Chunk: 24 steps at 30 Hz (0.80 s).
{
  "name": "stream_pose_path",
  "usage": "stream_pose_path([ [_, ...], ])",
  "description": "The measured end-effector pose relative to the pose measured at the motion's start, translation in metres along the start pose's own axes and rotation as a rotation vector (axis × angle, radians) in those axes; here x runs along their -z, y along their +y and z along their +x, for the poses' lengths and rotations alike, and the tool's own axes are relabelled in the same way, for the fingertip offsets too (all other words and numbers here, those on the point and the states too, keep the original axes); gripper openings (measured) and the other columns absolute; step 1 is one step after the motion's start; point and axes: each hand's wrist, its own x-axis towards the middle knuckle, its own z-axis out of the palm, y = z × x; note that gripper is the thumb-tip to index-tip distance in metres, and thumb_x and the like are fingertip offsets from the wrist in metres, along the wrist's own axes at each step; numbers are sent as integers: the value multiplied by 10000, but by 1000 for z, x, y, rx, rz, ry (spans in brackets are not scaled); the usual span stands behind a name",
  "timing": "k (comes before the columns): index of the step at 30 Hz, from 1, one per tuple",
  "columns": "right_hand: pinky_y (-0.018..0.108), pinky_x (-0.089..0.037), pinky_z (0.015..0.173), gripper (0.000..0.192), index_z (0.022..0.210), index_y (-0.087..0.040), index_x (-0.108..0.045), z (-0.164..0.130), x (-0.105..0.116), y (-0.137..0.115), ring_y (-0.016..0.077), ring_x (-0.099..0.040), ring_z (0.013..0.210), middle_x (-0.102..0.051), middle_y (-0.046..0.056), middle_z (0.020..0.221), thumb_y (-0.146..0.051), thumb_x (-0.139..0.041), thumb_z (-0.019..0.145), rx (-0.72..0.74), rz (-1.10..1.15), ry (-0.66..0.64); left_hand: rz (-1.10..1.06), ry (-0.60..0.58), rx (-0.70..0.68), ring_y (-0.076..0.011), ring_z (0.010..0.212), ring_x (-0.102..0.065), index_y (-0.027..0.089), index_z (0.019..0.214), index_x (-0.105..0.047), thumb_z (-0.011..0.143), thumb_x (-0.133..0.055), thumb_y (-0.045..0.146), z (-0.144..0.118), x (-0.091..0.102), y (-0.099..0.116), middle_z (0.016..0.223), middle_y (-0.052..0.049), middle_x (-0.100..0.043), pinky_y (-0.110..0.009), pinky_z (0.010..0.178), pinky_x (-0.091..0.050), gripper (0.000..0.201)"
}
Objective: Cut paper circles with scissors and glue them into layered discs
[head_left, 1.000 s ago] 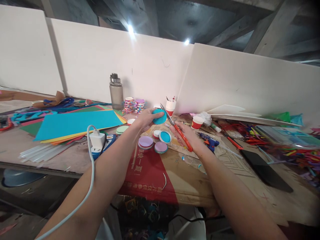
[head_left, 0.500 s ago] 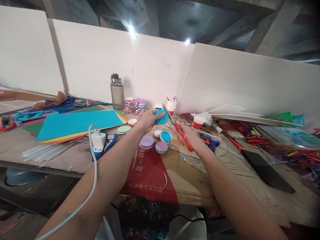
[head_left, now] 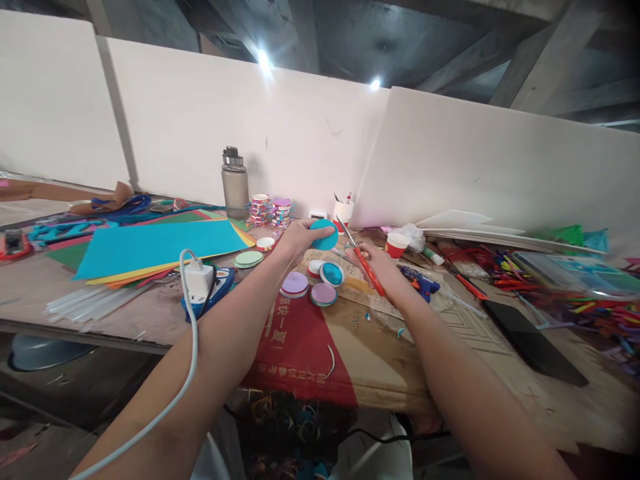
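Between the thumb and fingers of my left hand (head_left: 300,238) is a blue paper disc (head_left: 325,235), held up over the cardboard. My right hand (head_left: 377,265) grips orange-handled scissors (head_left: 367,268), whose blades point up and away, just right of the disc and apart from it. Below the hands lie a cup piece with a blue disc inside its white rim (head_left: 331,273), a purple disc (head_left: 294,284) with a white edge, and a smaller purple disc (head_left: 323,294). Green discs (head_left: 249,259) lie stacked beyond my left forearm.
Coloured paper sheets (head_left: 160,247), glue sticks (head_left: 93,300) and a power strip with a white plug (head_left: 199,280) are at left. A bottle (head_left: 235,187) stands by the white board. To the right lie a paper cup (head_left: 397,245), a blue glue gun (head_left: 423,283) and a black phone (head_left: 533,341).
The scissors have moved slightly right and tilted, with the blade tips now lower and farther from the disc's top edge. The left hand has barely shifted, still holding the disc.
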Motion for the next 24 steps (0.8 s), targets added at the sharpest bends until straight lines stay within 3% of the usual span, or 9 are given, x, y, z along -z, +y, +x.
stream_pose_path([
  [5,323,-460,826,382,1092,-134,-653,8,-5,13,265,-658,1002,-703,176,1104,-429,-505,900,-168,-399,-49,8,-43,-66,-112,617,-577,117,720,-687,468,-899,427,5,1,-10,676,-14,-671,-236,611,-477,452],
  [9,300,-463,817,480,1253,-109,-578,5,-13,17,274,-651,1052,-655,196,1225,-362,-603,846,-164,-489,-118,-100,-80,-17,-120,660,-604,117,796,-657,529,-888,392,5,0,-14,739,-28,-677,-253,652,-513,448],
  [13,332,-464,839,392,1176,-123,-644,2,-15,14,293,-649,1049,-685,195,1137,-344,-619,854,-138,-535,-158,-115,-70,62,-171,697,-664,138,893,-603,628,-843,339,1,-3,-11,812,-48,-688,-279,583,-538,411],
  [16,379,-442,919,296,1088,-116,-686,6,-12,12,302,-608,1112,-668,200,1154,-301,-552,901,-15,-519,-62,-67,-77,85,-185,694,-680,135,940,-594,660,-820,316,-2,-7,-11,843,-60,-686,-244,501,-514,403],
  [20,336,-454,903,277,1103,-145,-662,11,-10,16,225,-609,1065,-677,129,1135,-254,-468,938,93,-300,60,-2,-92,72,-170,644,-662,114,958,-609,632,-829,263,-3,-10,-14,781,-43,-664,-219,440,-480,420],
  [24,410,-418,955,229,1053,-135,-675,10,-12,22,284,-578,1095,-662,168,1118,-240,-568,879,79,-427,99,61,-20,55,-151,606,-645,117,904,-609,624,-806,167,-5,-11,-13,727,-21,-649,-196,414,-424,346],
])
